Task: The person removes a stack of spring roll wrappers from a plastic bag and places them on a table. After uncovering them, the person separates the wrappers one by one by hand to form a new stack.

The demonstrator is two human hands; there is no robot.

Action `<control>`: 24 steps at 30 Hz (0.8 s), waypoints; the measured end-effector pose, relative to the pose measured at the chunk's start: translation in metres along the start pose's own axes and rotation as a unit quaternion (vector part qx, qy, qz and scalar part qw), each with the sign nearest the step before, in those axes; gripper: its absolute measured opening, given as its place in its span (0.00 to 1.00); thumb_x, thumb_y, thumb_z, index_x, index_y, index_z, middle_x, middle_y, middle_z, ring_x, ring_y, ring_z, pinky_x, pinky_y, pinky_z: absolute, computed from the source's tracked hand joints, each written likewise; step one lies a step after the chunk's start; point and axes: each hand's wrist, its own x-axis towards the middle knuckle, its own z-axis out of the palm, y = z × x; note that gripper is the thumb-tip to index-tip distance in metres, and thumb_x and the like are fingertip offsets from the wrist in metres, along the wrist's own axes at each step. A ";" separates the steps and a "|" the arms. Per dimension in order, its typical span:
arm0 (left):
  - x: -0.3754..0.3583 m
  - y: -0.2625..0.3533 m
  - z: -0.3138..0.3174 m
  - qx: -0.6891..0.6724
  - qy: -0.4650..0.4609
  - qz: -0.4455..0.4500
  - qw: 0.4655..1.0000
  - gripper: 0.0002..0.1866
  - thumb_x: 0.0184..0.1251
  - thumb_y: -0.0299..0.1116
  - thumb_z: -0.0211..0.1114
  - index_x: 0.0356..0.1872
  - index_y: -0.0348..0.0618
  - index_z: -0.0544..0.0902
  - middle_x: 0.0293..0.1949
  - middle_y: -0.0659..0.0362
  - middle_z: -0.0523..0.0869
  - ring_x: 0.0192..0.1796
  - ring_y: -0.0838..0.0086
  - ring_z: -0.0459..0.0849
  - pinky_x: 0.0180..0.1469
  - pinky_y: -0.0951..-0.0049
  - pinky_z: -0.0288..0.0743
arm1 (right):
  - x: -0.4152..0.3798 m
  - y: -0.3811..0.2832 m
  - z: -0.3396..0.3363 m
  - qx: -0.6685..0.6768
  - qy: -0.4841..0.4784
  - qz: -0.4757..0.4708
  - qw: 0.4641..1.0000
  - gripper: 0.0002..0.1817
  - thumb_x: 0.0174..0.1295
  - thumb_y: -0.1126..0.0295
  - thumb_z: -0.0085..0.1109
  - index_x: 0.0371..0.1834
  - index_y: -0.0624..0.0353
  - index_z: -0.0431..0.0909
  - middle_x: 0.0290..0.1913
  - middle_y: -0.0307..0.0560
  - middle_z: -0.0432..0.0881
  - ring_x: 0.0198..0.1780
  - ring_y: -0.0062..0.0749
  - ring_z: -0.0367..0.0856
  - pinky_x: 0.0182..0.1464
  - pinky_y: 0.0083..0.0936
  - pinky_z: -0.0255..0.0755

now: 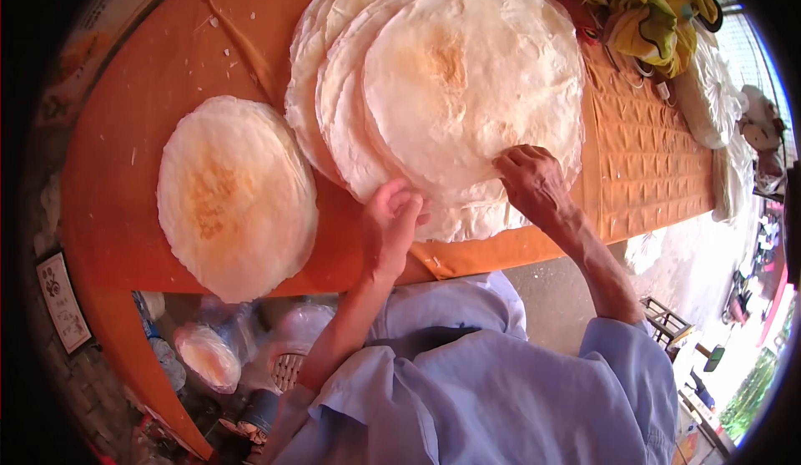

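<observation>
A large stack of thin, round, pale flatbreads (pixel 492 64) lies on the orange-covered table, its layers fanned out to the left. The top one has a browned patch near its upper middle. My right hand (pixel 534 183) is at its near right edge, fingertips bent down and closed on the rim. At the near left edge of the stack is my left hand (pixel 395 219), its fingers curled in toward the thumb. What those fingers hold, if anything, is hidden. A smaller pile of flatbreads (pixel 238 202) with a browned centre sits to the left, apart from both hands.
The orange table cover (pixel 117 189) has crumbs and a fold at the far left. Yellow cloth or bags (pixel 651 14) lie at the far right, beside white plastic-wrapped bundles (pixel 709 89). Below the table are clear plastic bags (pixel 209 352). A small framed sign (pixel 63 302) is at left.
</observation>
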 end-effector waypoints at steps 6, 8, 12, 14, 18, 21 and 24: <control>0.007 0.002 0.005 -0.049 -0.023 -0.061 0.997 0.15 0.70 0.28 0.60 0.52 0.34 0.71 0.46 0.51 0.83 0.46 0.69 0.85 0.44 0.69 0.82 | -0.008 -0.008 -0.005 0.031 0.011 0.044 0.999 0.08 0.48 0.77 0.66 0.32 0.60 0.79 0.32 0.46 0.79 0.41 0.42 0.80 0.43 0.36 0.77; 0.006 0.001 0.005 -0.005 -0.029 -0.062 0.998 0.11 0.70 0.29 0.60 0.49 0.36 0.73 0.44 0.53 0.84 0.42 0.71 0.86 0.39 0.72 0.82 | -0.012 -0.009 -0.006 0.045 -0.019 0.048 0.998 0.12 0.46 0.77 0.68 0.36 0.60 0.80 0.37 0.47 0.81 0.46 0.44 0.81 0.47 0.36 0.78; 0.005 0.007 0.016 -0.028 -0.104 -0.112 0.988 0.08 0.69 0.31 0.60 0.43 0.37 0.76 0.38 0.56 0.84 0.31 0.75 0.84 0.29 0.79 0.77 | -0.015 -0.014 0.001 0.046 -0.005 0.038 0.998 0.20 0.47 0.74 0.70 0.46 0.60 0.79 0.52 0.53 0.79 0.57 0.51 0.77 0.56 0.39 0.75; 0.008 0.005 0.019 -0.072 -0.134 -0.156 0.976 0.06 0.71 0.31 0.60 0.41 0.41 0.77 0.35 0.57 0.85 0.29 0.77 0.84 0.26 0.81 0.76 | -0.016 -0.027 -0.004 0.050 0.011 0.054 0.997 0.24 0.46 0.71 0.71 0.50 0.60 0.78 0.55 0.55 0.78 0.59 0.53 0.75 0.59 0.40 0.73; 0.024 -0.001 0.012 -0.138 -0.274 -0.116 0.945 0.07 0.71 0.33 0.60 0.44 0.41 0.78 0.38 0.56 0.85 0.34 0.73 0.86 0.30 0.79 0.78 | -0.015 -0.032 0.003 0.029 0.006 0.089 0.996 0.29 0.44 0.74 0.67 0.56 0.59 0.76 0.59 0.57 0.75 0.62 0.56 0.73 0.61 0.43 0.71; 0.018 0.008 0.025 -0.143 -0.220 -0.090 0.961 0.13 0.71 0.33 0.61 0.51 0.39 0.76 0.42 0.55 0.85 0.40 0.70 0.86 0.36 0.75 0.80 | -0.007 -0.010 0.005 0.058 0.034 0.099 0.993 0.19 0.42 0.80 0.60 0.43 0.60 0.82 0.41 0.50 0.84 0.48 0.47 0.83 0.51 0.41 0.77; 0.015 0.006 0.023 -0.074 -0.193 -0.099 0.973 0.22 0.72 0.32 0.59 0.63 0.36 0.70 0.49 0.53 0.81 0.48 0.68 0.84 0.47 0.71 0.79 | 0.023 -0.006 -0.070 -0.021 0.064 0.138 0.988 0.19 0.45 0.84 0.58 0.41 0.57 0.85 0.37 0.46 0.86 0.38 0.42 0.85 0.43 0.32 0.80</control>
